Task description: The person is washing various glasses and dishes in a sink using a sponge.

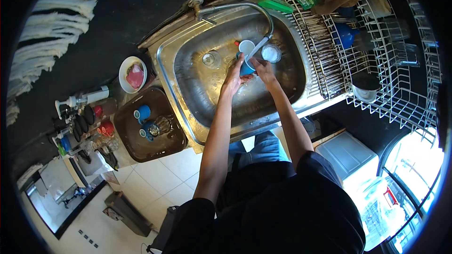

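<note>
A blue mug (247,69) with a pale rim is held over the stainless steel sink (197,88), under the end of the curved tap (262,44). My left hand (233,76) grips its left side. The fingers of my right hand (263,70) are at its rim on the right; my fingertips there are partly hidden. Just beyond the mug stands a white-lined cup (246,46) with a bit of red at its left. A glass with white foam (271,53) stands to its right. Farther left in the basin is a clear glass (211,59).
Left of the sink, a brown tub (127,137) holds blue mugs (142,112) and a glass. Behind it are a white bowl (122,72) with a pink item and a pump bottle (88,97). A wire dish rack (399,95) and green brush (275,3) are at right.
</note>
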Motion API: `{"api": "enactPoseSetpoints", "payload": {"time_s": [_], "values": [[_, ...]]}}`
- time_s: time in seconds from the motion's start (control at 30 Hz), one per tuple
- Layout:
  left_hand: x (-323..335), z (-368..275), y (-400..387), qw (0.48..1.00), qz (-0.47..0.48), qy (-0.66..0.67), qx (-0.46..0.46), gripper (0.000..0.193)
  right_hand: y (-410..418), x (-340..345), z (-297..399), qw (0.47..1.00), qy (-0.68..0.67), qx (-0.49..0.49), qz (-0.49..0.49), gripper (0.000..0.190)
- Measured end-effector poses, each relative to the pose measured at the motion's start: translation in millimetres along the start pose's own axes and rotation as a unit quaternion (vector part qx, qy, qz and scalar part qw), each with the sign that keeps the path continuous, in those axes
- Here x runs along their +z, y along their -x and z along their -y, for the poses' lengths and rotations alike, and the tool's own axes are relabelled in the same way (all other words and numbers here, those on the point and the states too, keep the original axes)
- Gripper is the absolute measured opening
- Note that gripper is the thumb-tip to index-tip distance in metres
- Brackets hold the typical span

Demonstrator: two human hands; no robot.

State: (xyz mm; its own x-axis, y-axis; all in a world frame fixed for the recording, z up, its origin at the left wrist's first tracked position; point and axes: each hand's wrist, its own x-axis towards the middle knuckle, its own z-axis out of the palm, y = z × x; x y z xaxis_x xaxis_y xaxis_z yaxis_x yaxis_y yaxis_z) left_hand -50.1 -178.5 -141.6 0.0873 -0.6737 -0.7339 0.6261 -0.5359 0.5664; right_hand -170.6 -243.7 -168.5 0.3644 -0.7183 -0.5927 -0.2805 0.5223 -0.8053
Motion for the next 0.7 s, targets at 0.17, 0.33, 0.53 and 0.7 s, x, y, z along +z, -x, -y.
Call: {"api": "enactPoseSetpoints", "payload": {"time_s": [0.17, 0.33, 0.53, 0.7], "values": [[-1, 2, 17, 0.962, -0.113, -0.171, 0.178, 0.055, -4, 11, -23, 0.992, -0.062, -0.113, -0.007, 0.038], [0, 25, 53, 0.617, -0.269, -0.656, 0.341, 0.040, 30, -5, -40, 0.996, -0.057, -0.067, -0.032, 0.041], [-28, 37, 97, 0.623, -0.252, -0.659, 0.336, 0.048, 55, -26, -68, 0.986, 0.107, -0.128, -0.001, 0.036], [-58, 1, 176, 0.723, -0.295, -0.512, 0.357, 0.058, 77, -23, -61, 0.994, 0.085, -0.066, 0.016, 0.035]]}}
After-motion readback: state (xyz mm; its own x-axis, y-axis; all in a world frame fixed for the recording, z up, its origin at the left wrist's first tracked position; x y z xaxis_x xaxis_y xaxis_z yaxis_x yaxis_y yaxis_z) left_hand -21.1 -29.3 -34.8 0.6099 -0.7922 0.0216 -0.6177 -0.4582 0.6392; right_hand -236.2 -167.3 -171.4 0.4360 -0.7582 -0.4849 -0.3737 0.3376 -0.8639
